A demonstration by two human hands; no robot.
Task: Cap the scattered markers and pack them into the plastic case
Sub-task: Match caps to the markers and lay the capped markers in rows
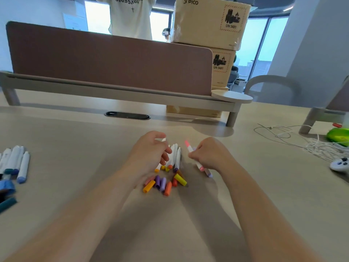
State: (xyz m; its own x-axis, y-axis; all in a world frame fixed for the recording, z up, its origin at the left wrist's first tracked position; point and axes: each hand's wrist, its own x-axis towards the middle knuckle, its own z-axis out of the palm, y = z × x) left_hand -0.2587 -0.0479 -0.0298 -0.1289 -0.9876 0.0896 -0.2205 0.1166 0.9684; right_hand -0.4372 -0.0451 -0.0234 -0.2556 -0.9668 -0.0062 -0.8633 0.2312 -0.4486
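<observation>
Two bare forearms reach up from 6 o'clock onto the pale table [75, 140] and the hands meet just past centre. The right hand [209, 154] is closed in a pinch round a pink marker [194, 157]. The marker lies aslant, its uncapped pink tip pointing to 11 o'clock and its pink end towards 5 o'clock. A second marker with a lilac end [208, 173] shows just beneath that hand; contact cannot be confirmed. The left hand [151, 150] has its fingers curled over a cluster of white markers [175, 157] lying side by side, coloured ends towards 6 o'clock. Motion blur prevents any finding on whether it grips one of them. Immediately at 6 o'clock of that cluster is a heap of loose caps [164, 183] in orange, purple, yellow and pink, touching one another. Well apart, at 9 o'clock by the frame edge, lies a further group of white markers with blue ends [17, 161]; the blue and teal items below them are cut off and cannot be identified. A brown desk divider [109, 61] crosses at 12 o'clock, with stacked cardboard boxes [209, 21] at 1 o'clock. At 3 o'clock lie a tangled white cable [302, 137], a green object [338, 136] and a white controller [340, 164].
</observation>
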